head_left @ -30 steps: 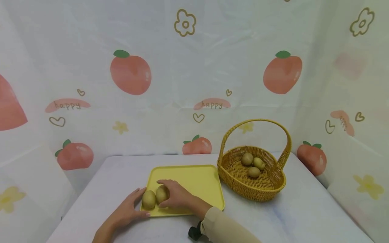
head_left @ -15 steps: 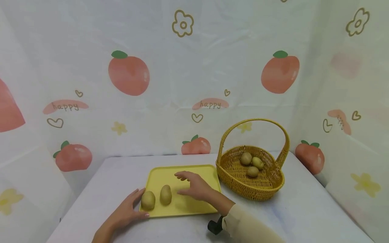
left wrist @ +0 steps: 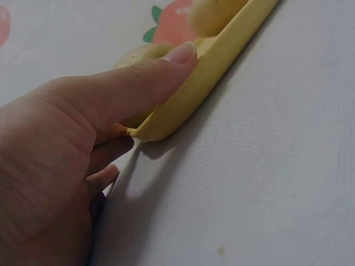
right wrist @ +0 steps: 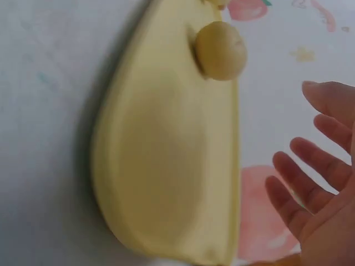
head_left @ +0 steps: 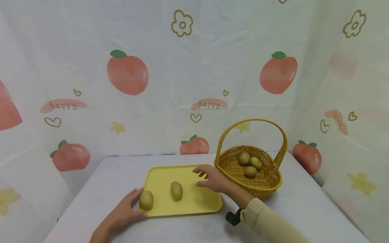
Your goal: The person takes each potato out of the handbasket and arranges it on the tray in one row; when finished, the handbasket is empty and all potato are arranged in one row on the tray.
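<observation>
In the head view my left hand (head_left: 126,211) grips the near left corner of a yellow tray (head_left: 197,207), its thumb on the front rim and its fingers along the left side. Right beside those fingers a potato (head_left: 146,199) sits in that corner. A second potato (head_left: 176,190) lies near the tray's middle. My right hand (head_left: 212,179) hovers over the right part of the tray, holding nothing. In the right wrist view its fingers (right wrist: 310,172) are spread and relaxed, apart from the potato (right wrist: 222,51). The left wrist view has the thumb (left wrist: 180,55) across the rim.
A wicker basket (head_left: 253,194) with a tall arched handle stands to the right of the tray. Inside it are three potatoes (head_left: 250,171). A white cloth (head_left: 182,229) covers the table, and a printed curtain (head_left: 173,128) hangs behind and around it.
My right hand has let go of the potato and moved right, away from it. That potato has shifted right towards the tray's middle. The left hand stays at the tray corner.
</observation>
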Demonstrator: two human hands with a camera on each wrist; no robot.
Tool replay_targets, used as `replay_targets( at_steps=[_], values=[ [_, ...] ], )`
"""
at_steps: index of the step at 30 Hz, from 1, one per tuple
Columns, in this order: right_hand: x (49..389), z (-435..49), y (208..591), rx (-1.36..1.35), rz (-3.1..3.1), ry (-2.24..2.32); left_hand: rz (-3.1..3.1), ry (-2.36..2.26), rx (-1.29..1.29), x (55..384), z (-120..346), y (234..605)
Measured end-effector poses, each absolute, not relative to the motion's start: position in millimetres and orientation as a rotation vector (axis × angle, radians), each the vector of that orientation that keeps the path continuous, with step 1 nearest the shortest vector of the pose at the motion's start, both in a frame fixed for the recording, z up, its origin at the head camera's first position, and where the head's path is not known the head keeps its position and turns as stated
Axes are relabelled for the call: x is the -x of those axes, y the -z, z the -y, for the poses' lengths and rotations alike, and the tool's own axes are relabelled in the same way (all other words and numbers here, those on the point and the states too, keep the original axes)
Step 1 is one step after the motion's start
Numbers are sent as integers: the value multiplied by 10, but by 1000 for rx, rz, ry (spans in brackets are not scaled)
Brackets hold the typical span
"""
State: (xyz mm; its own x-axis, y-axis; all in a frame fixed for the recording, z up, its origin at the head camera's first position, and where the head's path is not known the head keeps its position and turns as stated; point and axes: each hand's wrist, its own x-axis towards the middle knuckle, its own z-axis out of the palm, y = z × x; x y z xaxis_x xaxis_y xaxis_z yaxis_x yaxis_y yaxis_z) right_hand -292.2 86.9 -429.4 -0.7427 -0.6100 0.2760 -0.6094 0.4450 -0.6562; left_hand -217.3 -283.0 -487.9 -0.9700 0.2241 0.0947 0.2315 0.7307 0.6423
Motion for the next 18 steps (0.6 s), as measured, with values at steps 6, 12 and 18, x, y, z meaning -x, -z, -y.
replay_targets(
  at_steps=[6,12,18],
  values=[
    [2894,-556,4478,1055,-2563,1181,2909,1084,378,2173,2845,4886],
    [2852,-149,4600,1082,-2546,1133,2909,1095,384,2175,2846,4896],
    [2812,129,4645,1090,-2614,1082,2962,1122,327,2178,2839,4882]
  ],
)
